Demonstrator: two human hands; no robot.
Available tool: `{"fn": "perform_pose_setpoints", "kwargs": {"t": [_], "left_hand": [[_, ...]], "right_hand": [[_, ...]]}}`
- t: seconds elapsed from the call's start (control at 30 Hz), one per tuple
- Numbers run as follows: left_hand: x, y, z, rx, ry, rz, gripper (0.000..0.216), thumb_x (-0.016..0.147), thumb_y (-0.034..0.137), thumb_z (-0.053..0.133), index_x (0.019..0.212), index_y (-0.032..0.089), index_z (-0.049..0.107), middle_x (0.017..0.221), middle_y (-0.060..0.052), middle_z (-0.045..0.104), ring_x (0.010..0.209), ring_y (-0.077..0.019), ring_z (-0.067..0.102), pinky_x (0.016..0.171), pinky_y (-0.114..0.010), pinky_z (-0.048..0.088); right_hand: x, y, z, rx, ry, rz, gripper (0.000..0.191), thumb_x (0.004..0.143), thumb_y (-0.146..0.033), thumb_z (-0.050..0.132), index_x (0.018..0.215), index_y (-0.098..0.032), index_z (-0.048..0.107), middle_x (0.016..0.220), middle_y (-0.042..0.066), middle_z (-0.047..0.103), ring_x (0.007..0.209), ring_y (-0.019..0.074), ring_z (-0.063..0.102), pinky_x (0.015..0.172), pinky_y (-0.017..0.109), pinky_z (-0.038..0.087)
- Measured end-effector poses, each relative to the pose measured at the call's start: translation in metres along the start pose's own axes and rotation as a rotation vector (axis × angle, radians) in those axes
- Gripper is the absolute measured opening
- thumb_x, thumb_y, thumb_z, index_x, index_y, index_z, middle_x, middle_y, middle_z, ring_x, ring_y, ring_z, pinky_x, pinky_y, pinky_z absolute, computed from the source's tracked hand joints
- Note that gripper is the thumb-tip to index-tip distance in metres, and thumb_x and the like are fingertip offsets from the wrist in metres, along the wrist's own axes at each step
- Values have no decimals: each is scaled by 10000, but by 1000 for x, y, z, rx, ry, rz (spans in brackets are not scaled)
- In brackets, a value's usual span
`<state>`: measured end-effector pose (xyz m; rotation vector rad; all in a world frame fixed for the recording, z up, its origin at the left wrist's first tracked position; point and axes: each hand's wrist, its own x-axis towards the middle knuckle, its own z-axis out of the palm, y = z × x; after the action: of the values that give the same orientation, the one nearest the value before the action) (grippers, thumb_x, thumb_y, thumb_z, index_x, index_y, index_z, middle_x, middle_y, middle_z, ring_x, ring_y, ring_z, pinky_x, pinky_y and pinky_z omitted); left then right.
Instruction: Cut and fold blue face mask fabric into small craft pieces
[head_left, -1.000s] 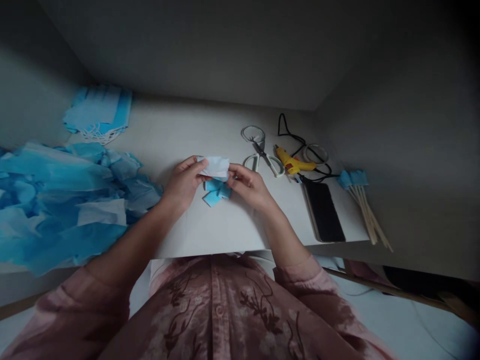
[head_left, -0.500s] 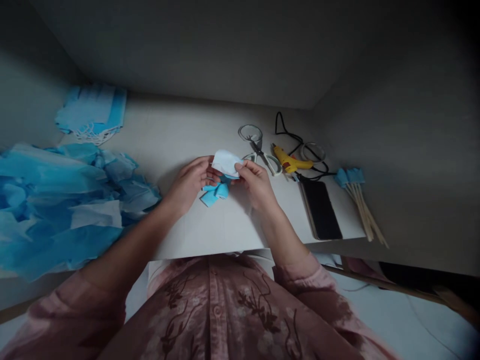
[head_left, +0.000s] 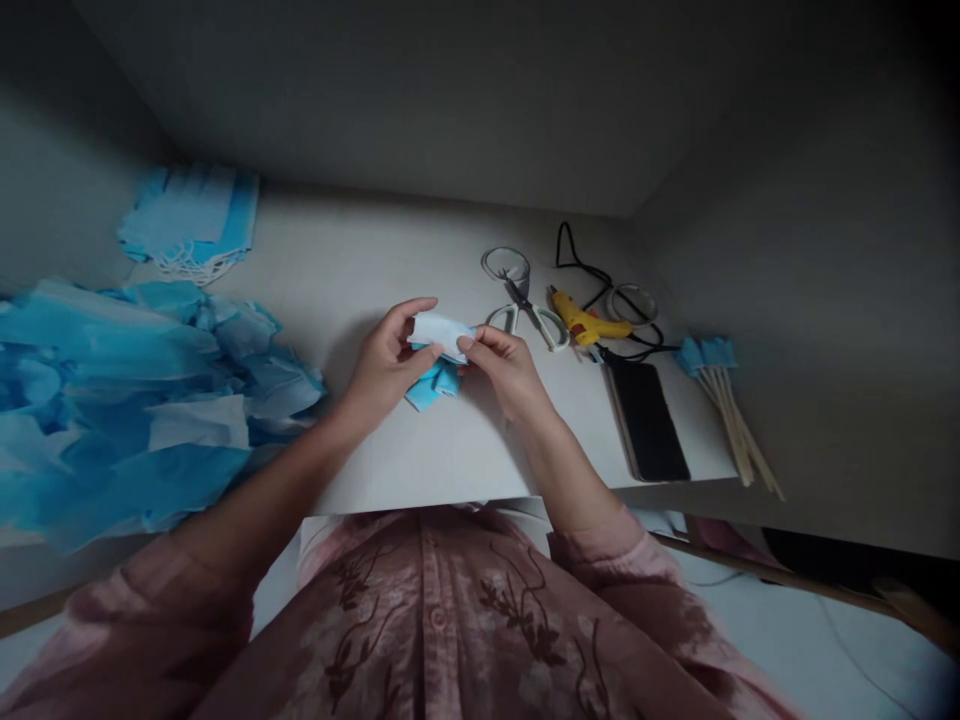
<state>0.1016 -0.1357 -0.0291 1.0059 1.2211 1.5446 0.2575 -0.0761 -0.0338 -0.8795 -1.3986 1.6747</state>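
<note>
Over the middle of the white table (head_left: 450,450), my left hand (head_left: 386,365) and my right hand (head_left: 504,368) meet on a small piece of mask fabric (head_left: 439,352), white on top and blue underneath. Thumb and fingers of my left hand pinch its left side, with the index finger stretched out above it. The fingertips of my right hand pinch its right edge. The blue folded part hangs down between the two hands, just above the table.
A large heap of blue mask fabric (head_left: 127,400) covers the table's left. A stack of blue masks (head_left: 191,225) lies at the back left. Scissors (head_left: 525,300), a yellow glue gun (head_left: 589,325) with cord, a phone (head_left: 649,420) and blue-tipped wooden sticks (head_left: 724,405) lie to the right.
The white part of the fabric, first spread between both hands, then lifted by the right hand, is now folded down flatter and pinched closer between both hands.
</note>
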Motion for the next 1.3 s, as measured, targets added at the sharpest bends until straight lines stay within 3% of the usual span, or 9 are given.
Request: {"fn": "perform_pose_setpoints", "kwargs": {"t": [0.13,0.3,0.47,0.53,0.7,0.87,1.0,1.13,1.3], "left_hand": [[1,0,0,8,-22,17,455,703,144,717,1148,212,654,1022,-24,689,874,-157,608,748,-242,461],[5,0,-4,-99,-10,-24,431,699,115,662,1121,202,669,859,-8,676,737,-138,603,740,-264,485],[10,9,-11,-151,32,-102,384,863,444,619,1110,161,699,890,-67,693,834,-210,658,746,-317,521],[10,12,-13,-67,-6,-103,402,846,475,656,1087,161,722,888,-61,692,837,-205,646,729,-300,507],[8,10,-14,124,-51,-104,174,752,337,750,728,171,702,646,7,577,624,-129,503,587,-250,377],[4,11,-12,137,-71,-126,284,741,351,773,599,179,598,578,27,497,552,-106,428,532,-248,309],[3,11,-8,92,-120,-135,339,732,435,809,634,178,612,592,23,521,543,-108,456,522,-243,343],[4,9,-7,-64,-121,-105,454,852,620,650,766,175,671,666,-41,638,611,-163,586,604,-291,466],[0,14,-5,81,-113,-37,298,811,412,738,636,185,656,581,-10,592,572,-129,518,569,-266,410]], "right_hand": [[2,0,-1,-14,50,-20,389,716,-538,829,658,-210,627,626,-21,548,631,124,500,626,286,481],[5,3,-6,-3,93,-84,395,731,-541,818,647,-221,603,635,-28,496,639,126,476,624,284,473],[4,2,-7,-87,69,-92,401,755,-571,794,668,-224,613,644,-22,520,643,133,478,631,291,463],[3,1,-6,-152,38,-117,401,772,-574,781,670,-219,624,634,-20,530,631,129,471,613,284,434],[0,1,-4,-219,-41,-127,377,816,-561,748,720,-208,661,654,-10,596,629,129,504,606,282,404],[0,1,-5,-224,-88,-121,343,833,-553,738,924,-222,731,785,-8,627,694,126,519,641,273,410],[1,1,-5,-163,-77,-75,381,757,-567,808,855,-221,685,714,-30,554,627,109,459,585,260,371],[5,1,-8,34,-19,-21,428,716,-602,822,786,-234,616,655,-44,497,602,116,459,588,271,425],[9,2,-13,182,21,30,381,711,-534,831,803,-239,607,715,-30,548,651,130,513,607,278,494]]}}
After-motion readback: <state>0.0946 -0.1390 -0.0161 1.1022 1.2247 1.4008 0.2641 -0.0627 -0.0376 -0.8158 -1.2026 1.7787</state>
